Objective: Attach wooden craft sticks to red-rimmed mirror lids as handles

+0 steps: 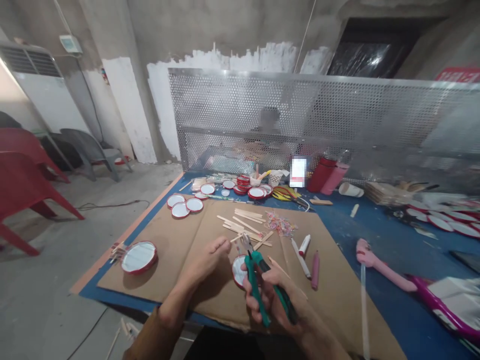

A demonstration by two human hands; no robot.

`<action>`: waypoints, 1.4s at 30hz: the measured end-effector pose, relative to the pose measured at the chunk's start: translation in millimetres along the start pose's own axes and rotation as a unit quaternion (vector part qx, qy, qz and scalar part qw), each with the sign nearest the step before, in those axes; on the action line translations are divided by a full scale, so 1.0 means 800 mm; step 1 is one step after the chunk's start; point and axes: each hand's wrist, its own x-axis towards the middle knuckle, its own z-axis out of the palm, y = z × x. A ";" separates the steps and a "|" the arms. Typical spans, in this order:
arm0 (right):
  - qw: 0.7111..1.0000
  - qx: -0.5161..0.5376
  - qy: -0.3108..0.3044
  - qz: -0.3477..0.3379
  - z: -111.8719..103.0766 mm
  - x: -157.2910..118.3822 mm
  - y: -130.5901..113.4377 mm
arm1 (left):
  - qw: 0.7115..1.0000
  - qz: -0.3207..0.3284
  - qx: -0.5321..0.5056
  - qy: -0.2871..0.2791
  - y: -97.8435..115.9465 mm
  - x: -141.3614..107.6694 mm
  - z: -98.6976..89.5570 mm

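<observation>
My right hand is closed around the green and black handles of pliers. Their metal jaws are at a thin wooden stick, whose other end is pinched in my left hand. Partly hidden behind the pliers, a small round white disc with a red rim lies on the cardboard sheet. Flat wooden sticks and a tangle of coloured threads lie just beyond the jaws. A larger red-rimmed disc rests at the left.
Markers and a pink pen lie right of the pliers. Several red-rimmed discs, a red bottle and a paper cup stand farther back. A pink glue gun is at right; a perforated metal screen borders the table.
</observation>
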 end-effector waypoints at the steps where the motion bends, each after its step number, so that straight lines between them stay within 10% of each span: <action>1: 0.999 0.024 -0.030 -0.003 0.003 0.000 0.000 | 0.999 0.000 -0.036 0.008 -0.002 -0.001 0.004; 7: 0.996 0.017 -0.081 -0.030 0.022 0.013 0.006 | 0.994 0.020 -0.022 0.109 0.004 -0.008 0.016; 10: 0.974 -0.175 0.060 -0.135 0.020 0.014 -0.008 | 0.986 0.058 0.092 0.126 0.006 -0.011 0.009; 15: 0.847 -0.328 0.290 -0.302 -0.002 -0.011 -0.051 | 0.913 0.104 0.329 0.220 -0.004 -0.004 -0.003; 19: 0.834 -0.404 0.263 -0.267 -0.009 -0.021 -0.037 | 0.875 0.036 0.430 0.221 -0.010 0.015 -0.004; 24: 0.792 -0.520 0.210 -0.240 0.001 -0.012 0.006 | 0.875 0.109 0.400 0.251 -0.011 0.022 0.001; 34: 0.475 -0.803 0.288 -0.216 0.009 -0.002 0.010 | 0.877 0.190 0.372 0.238 0.004 -0.004 -0.006; 42: 0.382 -0.865 0.270 -0.179 0.022 -0.007 0.004 | 0.908 0.135 0.382 0.109 0.006 -0.011 0.014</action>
